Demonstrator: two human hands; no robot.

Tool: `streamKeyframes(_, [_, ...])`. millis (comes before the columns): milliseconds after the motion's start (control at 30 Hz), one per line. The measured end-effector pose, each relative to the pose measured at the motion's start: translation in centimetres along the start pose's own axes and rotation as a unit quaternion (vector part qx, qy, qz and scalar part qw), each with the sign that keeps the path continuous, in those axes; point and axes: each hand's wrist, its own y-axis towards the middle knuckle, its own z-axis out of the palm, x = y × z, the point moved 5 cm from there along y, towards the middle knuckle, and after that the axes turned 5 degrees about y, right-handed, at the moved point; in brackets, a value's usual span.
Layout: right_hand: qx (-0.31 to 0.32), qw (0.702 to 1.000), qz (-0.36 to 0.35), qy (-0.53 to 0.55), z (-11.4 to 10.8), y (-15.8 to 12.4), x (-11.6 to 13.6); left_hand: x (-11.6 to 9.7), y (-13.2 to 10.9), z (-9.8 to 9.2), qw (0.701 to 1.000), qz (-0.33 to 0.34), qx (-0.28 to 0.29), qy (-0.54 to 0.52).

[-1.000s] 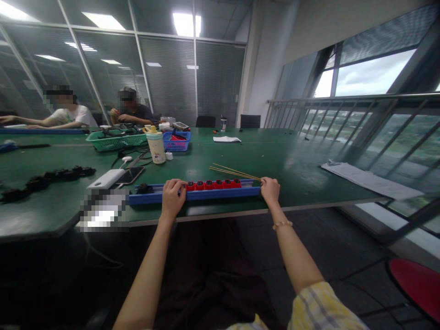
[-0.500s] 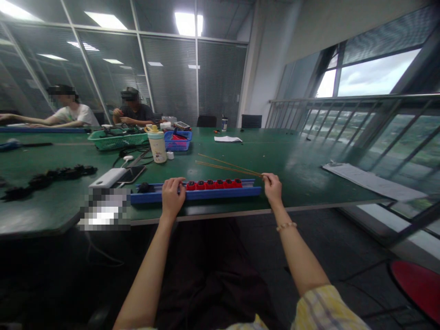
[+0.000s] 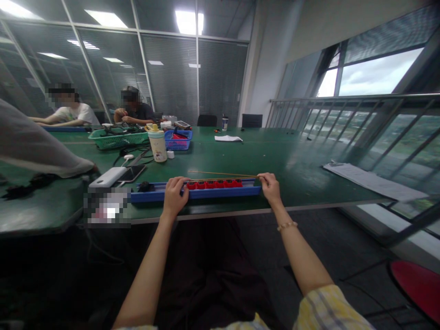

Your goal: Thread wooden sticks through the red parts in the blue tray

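Green worktop [image 3: 240,156] carried blue tray [image 3: 213,195], red blocks [image 3: 215,184] filling right half only. Left hand [image 3: 174,196] fingers curled on tray; right hand [image 3: 270,185] fingers pinched sticks [image 3: 220,174].

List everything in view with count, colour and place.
table: one, green, across the view
tray: one, blue, near edge
red parts: about six, rowed in the tray
sticks: at least two, tan, along the red parts
power bank: one, white, left of tray
phone: one, dark, beside power bank
bottle: one, cream, mid-table
green basket: one, far left
blue basket: one, right of bottle
papers: several, white, right edge
people: two, seated far left
sleeve: one, pale, at left
left hand: on tray, at red parts' left end
right hand: fingers pinching the sticks' right end
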Motion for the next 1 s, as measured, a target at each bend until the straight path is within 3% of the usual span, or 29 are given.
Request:
streamKeyframes(733, [0.011, 1.000, 0.001, 0.006, 0.08, 0.00, 0.41, 0.20, -0.06, 0.26, 1.000, 0.018, -0.006, -0.010])
streamKeyframes(1000, [-0.013, 0.999, 0.024, 0.017, -0.02, -0.12, -0.22, 0.47, -0.11, 0.52, 1.000, 0.006, 0.001, -0.009])
